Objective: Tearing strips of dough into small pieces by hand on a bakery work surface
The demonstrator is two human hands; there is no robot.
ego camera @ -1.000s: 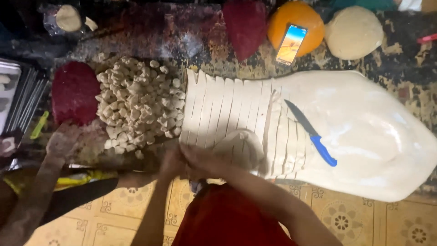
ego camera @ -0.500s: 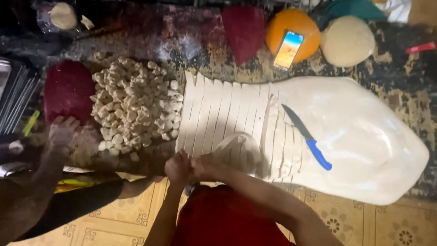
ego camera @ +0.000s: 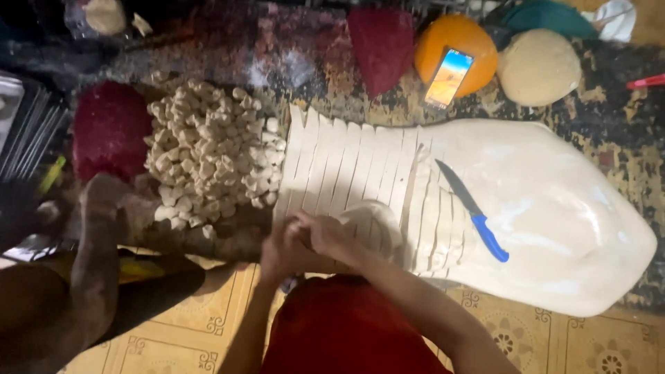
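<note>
A large pale dough sheet lies on the floor mat, and its left part is cut into long strips. My left hand and my right hand are pressed together at the near ends of the strips, fingers closed on a strip. A small bundle of gathered strips lies just past my right hand. A knife with a blue handle rests on the sheet to the right. A heap of small cut dough pieces sits to the left of the strips.
A flour-dusted foot and leg rest at the left by the heap. At the back lie two dark red cushions, an orange ball with a phone on it, and a round dough ball.
My hands stay together at the near edge of the strips, shifting only slightly. The view has moved a little.
</note>
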